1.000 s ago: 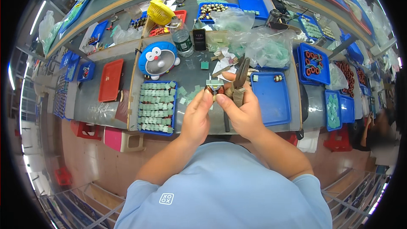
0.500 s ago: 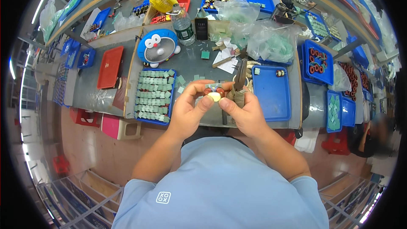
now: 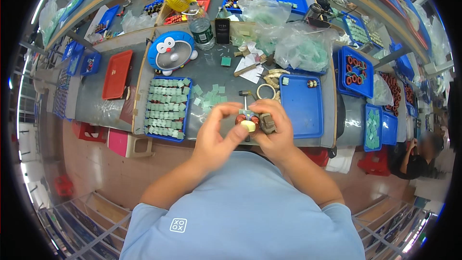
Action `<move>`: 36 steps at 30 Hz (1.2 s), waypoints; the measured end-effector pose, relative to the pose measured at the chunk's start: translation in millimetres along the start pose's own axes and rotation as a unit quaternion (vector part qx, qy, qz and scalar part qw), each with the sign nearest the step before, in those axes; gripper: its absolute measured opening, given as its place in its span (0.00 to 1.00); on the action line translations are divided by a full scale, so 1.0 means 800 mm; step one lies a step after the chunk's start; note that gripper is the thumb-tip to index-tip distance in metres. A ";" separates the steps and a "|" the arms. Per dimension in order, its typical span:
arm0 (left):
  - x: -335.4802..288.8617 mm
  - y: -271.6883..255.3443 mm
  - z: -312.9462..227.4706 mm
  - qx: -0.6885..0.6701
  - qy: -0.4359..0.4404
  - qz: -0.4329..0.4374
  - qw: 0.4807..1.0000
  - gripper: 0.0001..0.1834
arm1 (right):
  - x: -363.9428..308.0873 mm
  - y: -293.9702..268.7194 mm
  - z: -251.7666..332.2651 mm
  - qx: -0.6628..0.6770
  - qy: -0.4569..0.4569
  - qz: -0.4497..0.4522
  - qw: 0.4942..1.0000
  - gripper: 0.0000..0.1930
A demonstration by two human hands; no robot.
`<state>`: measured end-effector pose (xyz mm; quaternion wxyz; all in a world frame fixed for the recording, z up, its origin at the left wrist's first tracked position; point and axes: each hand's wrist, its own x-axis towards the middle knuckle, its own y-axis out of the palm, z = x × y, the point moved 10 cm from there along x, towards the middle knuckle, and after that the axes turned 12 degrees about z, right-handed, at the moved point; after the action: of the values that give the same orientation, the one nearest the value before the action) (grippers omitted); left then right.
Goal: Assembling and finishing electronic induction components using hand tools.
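Observation:
My left hand [image 3: 217, 136] and my right hand [image 3: 274, 132] meet close to my chest over the front edge of the grey workbench [image 3: 216, 72]. Between the fingertips of both sits a small copper-wound coil part [image 3: 246, 120] with a green piece on top. A cream-coloured cap covers my left thumb tip. My right hand also clasps a dark tool handle [image 3: 267, 124]. A blue tray of green squares [image 3: 166, 108] lies just left of my hands, with loose green squares [image 3: 208, 96] scattered beside it.
A blue tray [image 3: 303, 108] lies to the right, nearly bare. A tape ring [image 3: 265, 91], a small hammer [image 3: 245, 97], a blue round-faced fan [image 3: 169, 53], a bottle [image 3: 202, 25], a phone [image 3: 222, 24] and plastic bags [image 3: 303, 48] sit farther back. A red lid [image 3: 117, 73] lies left. Another person [image 3: 418, 159] sits at right.
Both hands have drawn nearer to my body with the coil part, and my left thumb now presses against it. The view has tilted down slightly.

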<state>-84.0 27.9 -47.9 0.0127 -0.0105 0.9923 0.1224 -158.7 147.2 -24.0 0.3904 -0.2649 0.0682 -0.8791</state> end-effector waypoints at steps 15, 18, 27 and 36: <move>-0.021 0.024 -0.117 0.590 0.301 -0.134 0.737 0.25 | 0.008 -0.002 0.022 -0.062 -0.063 -0.057 0.994 0.29; -0.019 0.019 -0.118 0.573 0.314 -0.146 0.743 0.25 | 0.010 0.000 0.026 -0.068 -0.079 -0.066 0.992 0.30; -0.024 0.003 -0.107 0.568 0.331 -0.173 0.734 0.27 | 0.024 0.007 0.030 -0.086 -0.107 -0.041 0.990 0.28; -0.012 -0.028 -0.073 0.257 0.207 -0.036 0.943 0.40 | 0.020 0.014 0.027 -0.006 -0.086 -0.011 0.996 0.27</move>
<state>-75.0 -8.0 3.3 -0.1860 -0.0677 0.9699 -0.1421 -149.5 129.9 -2.5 0.3832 -0.3425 0.0367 -0.8571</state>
